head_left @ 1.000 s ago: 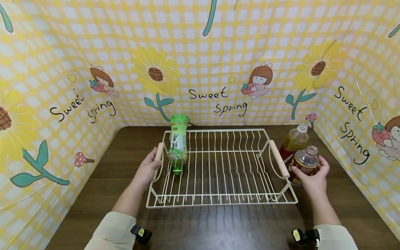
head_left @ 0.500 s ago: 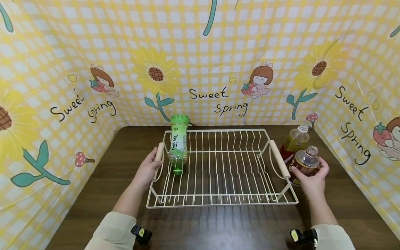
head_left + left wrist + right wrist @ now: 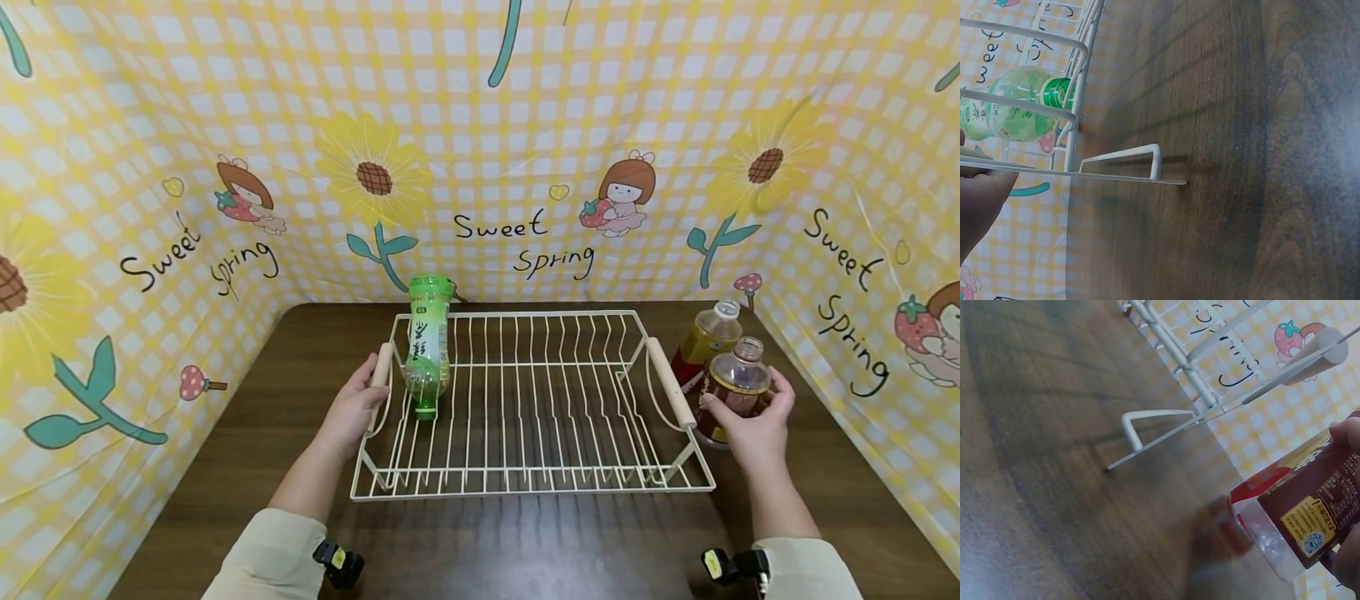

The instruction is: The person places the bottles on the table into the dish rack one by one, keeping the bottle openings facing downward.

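Observation:
My left hand (image 3: 351, 412) holds the left wooden handle (image 3: 381, 375) of a cream wire dish rack (image 3: 525, 490). Inside the rack's left end, a green-labelled plastic bottle (image 3: 426, 333) leans upside down, its green neck pointing down between the wires. On the right, my right hand (image 3: 757, 433) grips an uncapped clear bottle with a dark maroon label (image 3: 738, 390), thumb on the near side and fingers round the far side. Its clear base (image 3: 1269, 540) shows in the right wrist view, close over the table. Behind it stands another uncapped bottle with a yellow and red label (image 3: 701, 337).
The rack's right wooden handle (image 3: 670, 379) lies just left of the maroon-labelled bottle. Dark brown wood makes up the table top (image 3: 525, 550). A yellow checked cloth (image 3: 480, 167) encloses the back and both sides.
The maroon-labelled bottle has risen slightly in my right hand over the last half second. My left hand, the rack and the green-labelled bottle look unmoved.

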Tool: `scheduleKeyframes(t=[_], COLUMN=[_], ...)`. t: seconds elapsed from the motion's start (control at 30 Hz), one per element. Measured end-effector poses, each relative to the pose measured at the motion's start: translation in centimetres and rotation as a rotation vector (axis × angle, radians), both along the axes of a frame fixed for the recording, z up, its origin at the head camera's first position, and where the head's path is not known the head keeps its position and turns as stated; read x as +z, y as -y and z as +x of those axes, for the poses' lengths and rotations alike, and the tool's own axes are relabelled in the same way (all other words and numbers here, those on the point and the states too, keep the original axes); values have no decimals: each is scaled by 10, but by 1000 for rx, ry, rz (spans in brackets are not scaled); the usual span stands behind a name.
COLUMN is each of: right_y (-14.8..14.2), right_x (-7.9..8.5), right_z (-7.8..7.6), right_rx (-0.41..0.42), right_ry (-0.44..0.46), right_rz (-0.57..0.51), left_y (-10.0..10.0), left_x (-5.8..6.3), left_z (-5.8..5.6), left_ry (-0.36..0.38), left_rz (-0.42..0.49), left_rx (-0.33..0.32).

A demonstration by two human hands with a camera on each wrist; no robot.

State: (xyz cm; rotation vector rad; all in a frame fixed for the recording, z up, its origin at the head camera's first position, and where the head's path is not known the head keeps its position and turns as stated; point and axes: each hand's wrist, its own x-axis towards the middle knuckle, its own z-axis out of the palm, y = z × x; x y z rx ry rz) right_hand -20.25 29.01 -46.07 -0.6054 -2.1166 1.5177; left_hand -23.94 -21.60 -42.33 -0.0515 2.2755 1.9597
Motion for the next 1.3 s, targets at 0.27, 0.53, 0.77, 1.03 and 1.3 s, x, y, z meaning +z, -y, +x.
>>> scheduleKeyframes(t=[0.27, 0.53, 0.77, 1.03, 1.3], right_y=[2, 3, 5, 8, 14], right_x=[19, 35, 48, 64, 79], right_z=[3, 0, -1, -2, -6], right_rx=[14, 18, 52, 98, 163], right_ry=[-13, -1, 21, 23, 18], right_rz=[31, 63, 90, 144, 219], left_y=[1, 2, 2, 1, 0], left_x=[-2, -1, -1, -1, -1], left_z=[0, 1, 1, 0, 0], left_ry=[1, 6, 1, 5, 4], left_rz=[8, 11, 18, 25, 16], left_rx=[3, 4, 2, 1, -4])
